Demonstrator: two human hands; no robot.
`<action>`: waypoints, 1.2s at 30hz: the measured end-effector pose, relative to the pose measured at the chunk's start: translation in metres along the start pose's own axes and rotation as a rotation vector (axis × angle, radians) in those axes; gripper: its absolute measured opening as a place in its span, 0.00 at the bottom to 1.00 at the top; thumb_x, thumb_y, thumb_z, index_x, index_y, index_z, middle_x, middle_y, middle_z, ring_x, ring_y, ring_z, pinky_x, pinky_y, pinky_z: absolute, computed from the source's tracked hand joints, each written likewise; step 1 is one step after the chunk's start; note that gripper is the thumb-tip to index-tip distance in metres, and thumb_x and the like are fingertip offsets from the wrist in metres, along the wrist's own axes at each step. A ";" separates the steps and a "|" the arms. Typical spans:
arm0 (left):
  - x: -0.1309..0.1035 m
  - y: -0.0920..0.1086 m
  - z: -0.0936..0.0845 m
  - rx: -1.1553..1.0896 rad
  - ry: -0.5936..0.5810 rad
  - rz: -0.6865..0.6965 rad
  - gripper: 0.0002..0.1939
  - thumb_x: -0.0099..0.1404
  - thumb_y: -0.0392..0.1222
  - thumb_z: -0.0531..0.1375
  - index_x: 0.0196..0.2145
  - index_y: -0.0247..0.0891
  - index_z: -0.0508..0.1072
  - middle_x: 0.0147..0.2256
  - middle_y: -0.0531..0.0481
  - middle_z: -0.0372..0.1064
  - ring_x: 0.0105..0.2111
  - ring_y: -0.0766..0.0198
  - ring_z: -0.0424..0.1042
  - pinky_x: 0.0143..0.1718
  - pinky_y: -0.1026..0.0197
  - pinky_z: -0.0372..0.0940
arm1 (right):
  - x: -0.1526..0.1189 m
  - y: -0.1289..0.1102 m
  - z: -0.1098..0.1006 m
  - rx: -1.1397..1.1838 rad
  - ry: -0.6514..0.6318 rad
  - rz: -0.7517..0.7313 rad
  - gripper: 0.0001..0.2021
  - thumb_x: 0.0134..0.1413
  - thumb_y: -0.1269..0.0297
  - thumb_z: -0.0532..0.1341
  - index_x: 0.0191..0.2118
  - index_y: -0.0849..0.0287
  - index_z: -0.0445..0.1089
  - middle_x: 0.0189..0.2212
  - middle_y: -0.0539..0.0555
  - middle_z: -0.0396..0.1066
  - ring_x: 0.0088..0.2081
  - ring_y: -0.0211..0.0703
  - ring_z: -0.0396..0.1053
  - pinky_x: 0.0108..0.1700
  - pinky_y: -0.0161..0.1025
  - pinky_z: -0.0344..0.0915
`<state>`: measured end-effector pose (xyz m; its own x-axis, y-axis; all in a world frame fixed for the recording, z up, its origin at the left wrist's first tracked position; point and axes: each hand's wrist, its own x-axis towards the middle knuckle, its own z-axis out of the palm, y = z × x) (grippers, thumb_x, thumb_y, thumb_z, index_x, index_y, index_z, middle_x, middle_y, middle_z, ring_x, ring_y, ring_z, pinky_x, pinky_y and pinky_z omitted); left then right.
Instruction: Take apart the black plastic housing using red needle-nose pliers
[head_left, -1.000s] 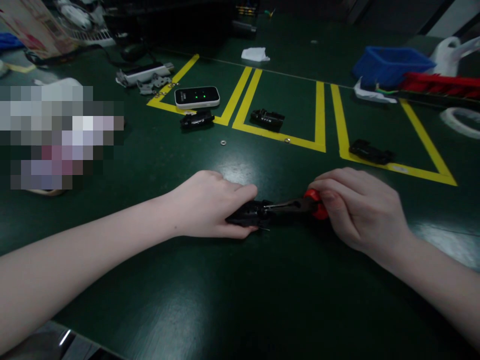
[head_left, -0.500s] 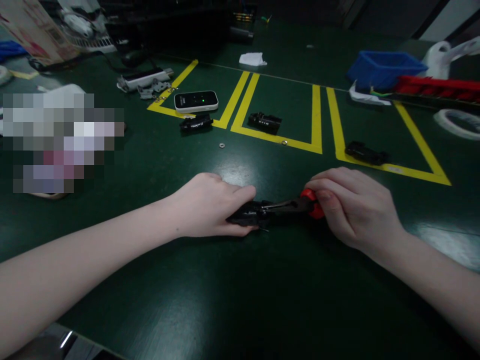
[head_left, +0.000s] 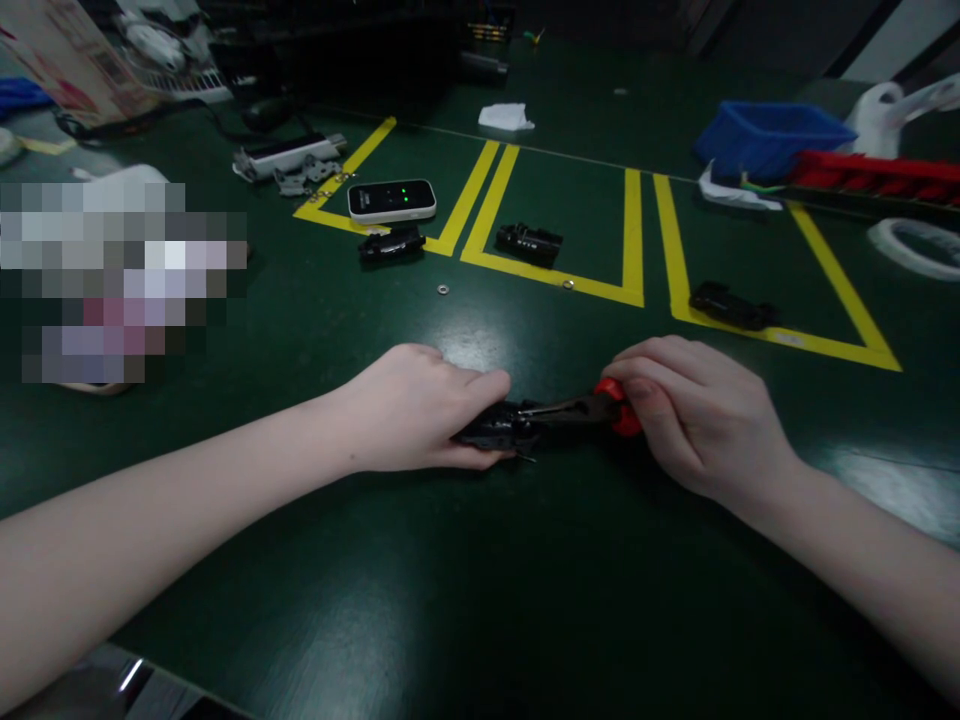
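My left hand [head_left: 431, 410] is closed around a small black plastic part [head_left: 495, 428], holding it just over the green table. Long-nose pliers [head_left: 574, 410] with red handles are gripped in my right hand [head_left: 694, 415]. Their jaw tips reach the right end of the black part; what they pinch there is too small to make out. A thin bit of metal or wire sticks out below that end. Most of the black part's left side and the plier handles are hidden by my fingers.
Similar black parts [head_left: 391, 244] lie by the yellow tape frames, one in the middle frame [head_left: 529, 243] and one at the right [head_left: 733, 305]. A white-edged device [head_left: 391, 201], small rings [head_left: 443, 290], a blue bin [head_left: 772, 135], a red rack [head_left: 877, 178] and a tape roll [head_left: 919, 248] stand around.
The pliers and my right hand have shifted slightly left, their jaws now further over the black part's end. My left hand has hardly moved.
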<state>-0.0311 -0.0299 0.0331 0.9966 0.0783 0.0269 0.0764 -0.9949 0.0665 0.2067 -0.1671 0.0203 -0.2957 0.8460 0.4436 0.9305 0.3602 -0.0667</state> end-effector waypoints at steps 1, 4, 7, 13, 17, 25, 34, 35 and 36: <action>0.000 0.000 0.000 0.000 0.003 0.005 0.15 0.67 0.54 0.59 0.38 0.40 0.65 0.27 0.55 0.71 0.22 0.61 0.68 0.26 0.60 0.57 | 0.000 0.000 0.000 -0.003 0.000 -0.004 0.09 0.66 0.70 0.51 0.37 0.61 0.67 0.33 0.56 0.70 0.33 0.41 0.67 0.31 0.40 0.63; -0.001 -0.001 0.001 0.003 0.018 0.014 0.15 0.67 0.54 0.58 0.37 0.40 0.65 0.26 0.55 0.70 0.22 0.60 0.68 0.25 0.61 0.56 | 0.000 0.000 -0.001 -0.014 0.002 -0.017 0.09 0.66 0.70 0.51 0.37 0.62 0.68 0.32 0.57 0.70 0.33 0.41 0.67 0.30 0.40 0.63; -0.002 -0.001 0.002 0.006 0.033 0.017 0.15 0.68 0.55 0.58 0.37 0.39 0.65 0.25 0.55 0.69 0.22 0.60 0.68 0.25 0.61 0.54 | -0.001 0.002 -0.001 -0.005 0.007 -0.011 0.09 0.66 0.71 0.52 0.37 0.63 0.68 0.33 0.57 0.71 0.33 0.41 0.67 0.31 0.40 0.64; -0.003 -0.003 0.001 -0.081 0.020 0.024 0.20 0.69 0.60 0.54 0.37 0.39 0.65 0.25 0.55 0.68 0.22 0.62 0.67 0.25 0.61 0.55 | -0.002 0.004 -0.001 0.009 -0.001 -0.003 0.09 0.66 0.70 0.51 0.38 0.63 0.68 0.33 0.57 0.71 0.33 0.41 0.67 0.30 0.40 0.64; -0.002 -0.003 0.000 -0.107 0.002 0.016 0.23 0.69 0.64 0.52 0.38 0.39 0.66 0.25 0.55 0.69 0.22 0.62 0.66 0.26 0.61 0.55 | -0.001 0.003 -0.001 0.010 0.007 0.003 0.09 0.66 0.70 0.51 0.37 0.62 0.68 0.32 0.56 0.71 0.32 0.41 0.67 0.30 0.41 0.64; 0.000 -0.002 0.000 -0.039 -0.026 -0.007 0.22 0.68 0.63 0.54 0.39 0.39 0.66 0.25 0.54 0.70 0.22 0.63 0.67 0.25 0.61 0.52 | 0.002 -0.002 -0.002 -0.035 -0.028 0.001 0.09 0.66 0.67 0.51 0.37 0.57 0.67 0.33 0.55 0.72 0.32 0.42 0.69 0.30 0.41 0.65; -0.002 -0.002 0.000 -0.061 -0.014 0.000 0.23 0.69 0.63 0.52 0.39 0.38 0.67 0.25 0.53 0.69 0.22 0.61 0.67 0.25 0.61 0.52 | -0.002 -0.001 -0.003 -0.045 -0.007 0.022 0.07 0.65 0.68 0.52 0.39 0.59 0.67 0.34 0.58 0.72 0.34 0.47 0.69 0.32 0.45 0.64; -0.002 -0.003 0.001 -0.065 -0.012 0.005 0.23 0.69 0.63 0.52 0.38 0.38 0.67 0.25 0.54 0.69 0.22 0.62 0.67 0.25 0.61 0.52 | -0.002 -0.001 -0.003 -0.042 -0.004 0.030 0.07 0.65 0.69 0.52 0.39 0.59 0.67 0.35 0.58 0.71 0.35 0.48 0.69 0.33 0.46 0.64; -0.002 -0.003 0.001 -0.066 -0.008 0.002 0.23 0.69 0.63 0.52 0.38 0.38 0.67 0.25 0.54 0.69 0.22 0.62 0.67 0.25 0.61 0.52 | -0.003 -0.001 -0.003 -0.038 -0.003 0.035 0.07 0.65 0.69 0.52 0.39 0.59 0.67 0.35 0.59 0.71 0.35 0.48 0.69 0.33 0.46 0.64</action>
<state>-0.0335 -0.0273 0.0321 0.9970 0.0753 0.0193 0.0721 -0.9886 0.1325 0.2072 -0.1710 0.0219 -0.2636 0.8590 0.4390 0.9477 0.3155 -0.0482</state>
